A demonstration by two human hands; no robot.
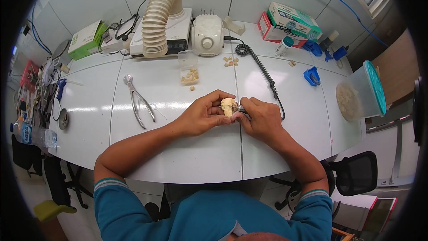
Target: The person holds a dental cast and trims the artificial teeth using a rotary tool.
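Near the middle of the white table, my left hand (203, 115) holds a pale yellow, tooth-like cast (228, 106) between its fingers and thumb. My right hand (261, 118) is closed round a metal handpiece (241, 109), whose tip meets the right side of the cast. A black coiled cord (263, 69) runs from the white control box (207, 35) down to behind my right hand. Beyond my hands stands an open clear box (189, 75) with small yellowish pieces in it. More small pieces (231, 61) lie to its right.
Metal pliers (136, 100) lie left of my hands. A white ribbed hose (157, 22) arches at the back. On the right are a blue tray (311, 76), a white bottle (284, 47) and a tub with a teal lid (376, 88). A water bottle (33, 135) lies far left.
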